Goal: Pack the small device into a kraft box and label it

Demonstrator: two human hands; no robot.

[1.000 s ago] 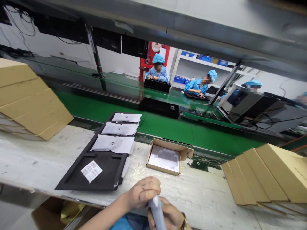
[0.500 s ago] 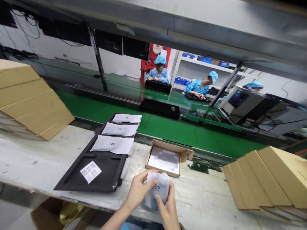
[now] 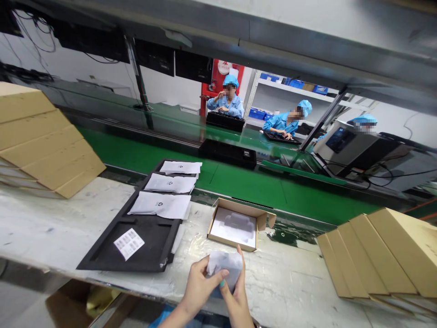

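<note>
Between them, my left hand (image 3: 201,283) and my right hand (image 3: 236,291) hold a white bag with a flat item inside (image 3: 226,263), above the front edge of the bench. Both thumbs press on its near face and the fingers wrap its sides; its top end is folded over. Just beyond my hands lies an open cardboard box (image 3: 214,237) with a white moulded insert (image 3: 235,226). To the left, a black tray (image 3: 102,255) bears three similar white bags (image 3: 160,204) and a sheet of printed labels (image 3: 129,244).
Stacked cardboard boxes stand at the left (image 3: 44,141) and right (image 3: 372,255). Behind the bench runs a green conveyor (image 3: 266,184) carrying a black tray (image 3: 227,153). Several co-workers in blue caps sit across it. A metal shelf (image 3: 307,36) hangs overhead.
My hands have drawn slightly lower and nearer to me. The bag's top is now folded down, and its printed mark no longer shows. One co-worker has raised a hand toward the head.
</note>
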